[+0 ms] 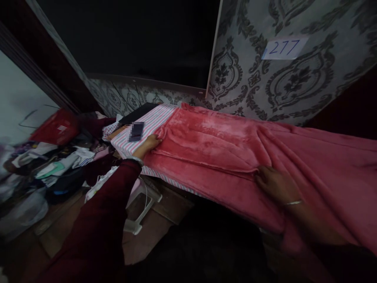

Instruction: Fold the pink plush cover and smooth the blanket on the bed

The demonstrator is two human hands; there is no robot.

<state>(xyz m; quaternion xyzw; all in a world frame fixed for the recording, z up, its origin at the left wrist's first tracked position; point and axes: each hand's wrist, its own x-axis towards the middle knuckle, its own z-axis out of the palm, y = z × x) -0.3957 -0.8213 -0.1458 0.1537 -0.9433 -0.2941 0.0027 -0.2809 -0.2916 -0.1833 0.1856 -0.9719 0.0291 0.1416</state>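
A plush pinkish-red blanket (203,137) lies along a long table, partly folded over itself, with creases running toward the right. My left hand (150,143) is closed on the blanket's left edge. Farther right, my right hand (269,181) pinches the front edge of the folded-over layer. Beneath the blanket, a striped cloth (160,114) shows at the left end and along the front edge. On that cloth, just beyond my left hand, rests a dark smartphone (137,133).
A large dark television (132,39) hangs behind the table on patterned wallpaper. At left are heaped clothes (64,169) and a red bag (57,127). A pale plastic stool (144,208) stands below the table's left end. A paper marked 277 (284,48) is on the wall.
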